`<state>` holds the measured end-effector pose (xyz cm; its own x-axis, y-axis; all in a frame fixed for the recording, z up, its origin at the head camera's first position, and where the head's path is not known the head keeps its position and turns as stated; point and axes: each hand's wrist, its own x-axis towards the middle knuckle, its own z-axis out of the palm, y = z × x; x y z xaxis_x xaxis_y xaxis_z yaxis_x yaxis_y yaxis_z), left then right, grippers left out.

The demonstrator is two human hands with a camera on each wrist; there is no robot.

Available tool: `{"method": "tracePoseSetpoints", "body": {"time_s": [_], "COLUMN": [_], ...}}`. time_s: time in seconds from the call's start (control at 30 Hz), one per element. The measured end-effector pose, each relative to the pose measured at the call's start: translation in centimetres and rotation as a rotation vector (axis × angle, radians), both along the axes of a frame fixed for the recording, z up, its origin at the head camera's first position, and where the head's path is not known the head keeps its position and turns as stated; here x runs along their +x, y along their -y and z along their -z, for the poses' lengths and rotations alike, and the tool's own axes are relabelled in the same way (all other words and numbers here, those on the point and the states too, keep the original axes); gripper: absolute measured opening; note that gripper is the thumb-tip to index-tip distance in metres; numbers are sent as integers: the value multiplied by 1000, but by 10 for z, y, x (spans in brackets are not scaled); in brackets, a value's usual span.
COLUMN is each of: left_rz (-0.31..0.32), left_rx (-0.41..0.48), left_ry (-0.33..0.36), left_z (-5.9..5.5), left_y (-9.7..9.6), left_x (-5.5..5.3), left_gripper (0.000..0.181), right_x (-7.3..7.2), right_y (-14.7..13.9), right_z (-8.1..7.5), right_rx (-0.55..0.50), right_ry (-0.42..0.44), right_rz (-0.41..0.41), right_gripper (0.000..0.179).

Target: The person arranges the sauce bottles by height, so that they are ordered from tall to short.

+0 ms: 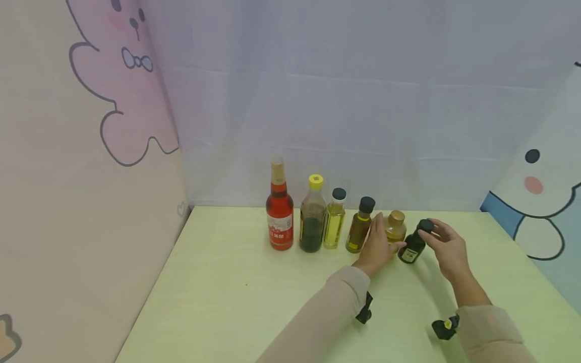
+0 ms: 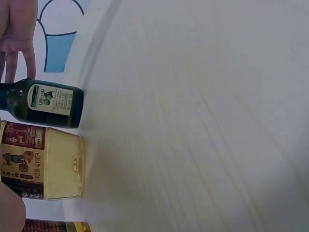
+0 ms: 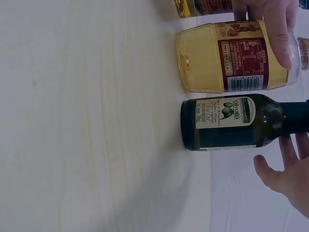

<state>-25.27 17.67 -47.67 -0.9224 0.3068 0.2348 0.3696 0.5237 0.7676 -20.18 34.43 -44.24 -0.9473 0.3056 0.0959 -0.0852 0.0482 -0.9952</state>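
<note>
At the right end of a row of bottles, my right hand [image 1: 447, 249] holds a dark olive oil bottle [image 3: 231, 121] by its black cap and neck, thumb in front and fingers behind. The bottle stands upright, its cream label turned toward me. Just left of it is a squat bottle of golden oil [image 3: 200, 58] with a gold cap and a red label. My left hand [image 1: 379, 249] grips this one, thumb across its front and the other fingers along its left side, hiding part of it. Only a narrow gap parts the two bottles.
Leftward in the row stand a brown bottle with a black cap [image 1: 358, 232], a slim yellow oil bottle [image 1: 334, 224], a yellow-capped dark sauce bottle [image 1: 312, 227] and a tall red bottle [image 1: 280, 217]. Behind the pale table [image 1: 218, 292] hangs a white curtain [image 1: 290, 111].
</note>
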Motion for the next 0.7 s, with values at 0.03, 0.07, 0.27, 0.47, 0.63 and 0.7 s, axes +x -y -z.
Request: {"method": "tracePoseSetpoints", "body": {"time_s": [0.03,0.07,0.27,0.47,0.63,0.7], "left_rz": [3,9,61,112,178,201], "left_rx": [-6,-8,3,57,90,74], "left_ry": [-16,-24,-19,49,107,115], "left_z": [2,3,6,8,8,8], "left_y": [0,1,8,20,30,34], "left_x": [0,1,8,20,33,38], "left_gripper": [93,94,97,100,100,99], "right_x": [1,1,6,13,23,27], "right_y": [1,2,12,21,30,34], "right_z": [-1,-1,-7,-6,-4,-3], "right_rx": [41,96,384,523,620,655], "right_ry": [29,58,99,76,100,80], "right_rz": [13,25,39,26,55,67], "right_gripper": [45,50,74,86,91,92]}}
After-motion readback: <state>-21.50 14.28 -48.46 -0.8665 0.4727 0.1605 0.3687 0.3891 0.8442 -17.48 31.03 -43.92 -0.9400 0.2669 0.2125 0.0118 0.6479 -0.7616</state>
